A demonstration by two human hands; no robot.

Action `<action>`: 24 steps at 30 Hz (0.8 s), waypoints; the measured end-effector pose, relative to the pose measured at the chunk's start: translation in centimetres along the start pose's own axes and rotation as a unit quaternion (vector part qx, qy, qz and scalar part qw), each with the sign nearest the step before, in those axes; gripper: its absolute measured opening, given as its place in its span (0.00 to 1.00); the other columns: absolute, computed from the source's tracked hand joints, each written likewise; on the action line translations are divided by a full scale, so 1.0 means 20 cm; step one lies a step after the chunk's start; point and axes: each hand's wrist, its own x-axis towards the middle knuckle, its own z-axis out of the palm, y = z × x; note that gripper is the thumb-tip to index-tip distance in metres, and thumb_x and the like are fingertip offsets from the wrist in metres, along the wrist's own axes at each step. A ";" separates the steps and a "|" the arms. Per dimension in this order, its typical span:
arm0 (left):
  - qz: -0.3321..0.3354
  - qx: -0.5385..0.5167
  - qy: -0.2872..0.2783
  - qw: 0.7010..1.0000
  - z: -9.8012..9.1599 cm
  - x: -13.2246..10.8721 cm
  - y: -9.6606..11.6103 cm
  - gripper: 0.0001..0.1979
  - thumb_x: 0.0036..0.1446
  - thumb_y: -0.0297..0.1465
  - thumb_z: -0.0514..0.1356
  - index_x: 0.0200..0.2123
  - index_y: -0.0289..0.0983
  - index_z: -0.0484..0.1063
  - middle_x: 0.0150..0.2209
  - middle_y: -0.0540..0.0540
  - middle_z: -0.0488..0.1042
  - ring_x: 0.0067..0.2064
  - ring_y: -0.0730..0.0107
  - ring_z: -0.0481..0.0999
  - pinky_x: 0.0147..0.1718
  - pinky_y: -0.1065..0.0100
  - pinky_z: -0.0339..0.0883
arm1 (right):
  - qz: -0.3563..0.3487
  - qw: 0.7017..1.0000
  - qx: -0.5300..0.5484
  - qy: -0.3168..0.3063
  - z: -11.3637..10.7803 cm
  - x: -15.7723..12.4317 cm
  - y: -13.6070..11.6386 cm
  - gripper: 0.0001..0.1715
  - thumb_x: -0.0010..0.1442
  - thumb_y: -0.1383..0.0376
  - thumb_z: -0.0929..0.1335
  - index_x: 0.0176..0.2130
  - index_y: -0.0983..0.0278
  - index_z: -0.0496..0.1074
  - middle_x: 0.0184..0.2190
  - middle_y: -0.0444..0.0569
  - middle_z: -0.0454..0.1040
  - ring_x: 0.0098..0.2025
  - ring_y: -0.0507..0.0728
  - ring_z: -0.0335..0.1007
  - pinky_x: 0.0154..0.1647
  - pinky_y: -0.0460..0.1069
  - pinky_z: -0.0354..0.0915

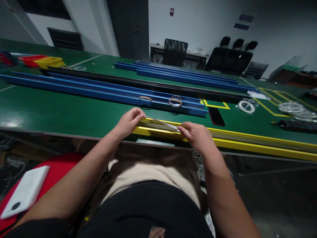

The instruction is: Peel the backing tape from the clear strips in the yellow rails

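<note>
A thin, pale strip [162, 122] is stretched between my two hands; whether it is tape or LED strip I cannot tell. My left hand [130, 121] pinches its left end between thumb and fingers. At the other end, my right hand [195, 134] is closed on it in a pinch. Below the strip lies a long yellow channel [247, 141], running along the table's front edge to the right. Just beyond my hands, a blue channel [104, 96] bears two tape rolls, one a brownish ring [175, 97].
On the green table [61, 114] lie a black channel [119, 79], more blue channels [183, 75], a phone [216, 116], a white coil in clear wrap [246, 106] and a dark bar [297, 125]. Red [32, 60] and yellow [51, 62] bins stand at the far left.
</note>
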 end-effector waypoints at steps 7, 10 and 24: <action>-0.014 -0.047 0.017 0.999 0.02 0.01 -0.01 0.13 0.61 0.42 0.62 0.35 0.37 0.69 0.36 0.48 0.73 0.38 0.68 0.73 0.39 0.66 0.65 | -0.081 0.990 0.115 0.003 0.03 0.01 0.10 0.22 0.69 0.48 0.61 0.42 0.57 0.79 0.34 0.46 0.80 0.34 0.54 0.72 0.34 0.48 0.57; -0.012 -0.049 0.021 0.999 0.03 0.01 -0.02 0.12 0.61 0.41 0.62 0.35 0.37 0.70 0.36 0.48 0.74 0.37 0.68 0.73 0.39 0.66 0.65 | -0.101 0.985 0.143 0.006 0.03 0.02 0.13 0.22 0.70 0.50 0.61 0.39 0.59 0.78 0.32 0.46 0.79 0.33 0.54 0.71 0.34 0.47 0.57; -0.007 -0.069 0.067 0.995 0.05 0.01 -0.03 0.13 0.62 0.42 0.62 0.36 0.37 0.70 0.34 0.47 0.75 0.36 0.68 0.74 0.38 0.67 0.65 | -0.129 0.969 -0.067 0.201 0.14 -0.02 0.12 0.24 0.70 0.50 0.62 0.28 0.61 0.66 0.24 0.45 0.69 0.28 0.52 0.62 0.31 0.49 0.50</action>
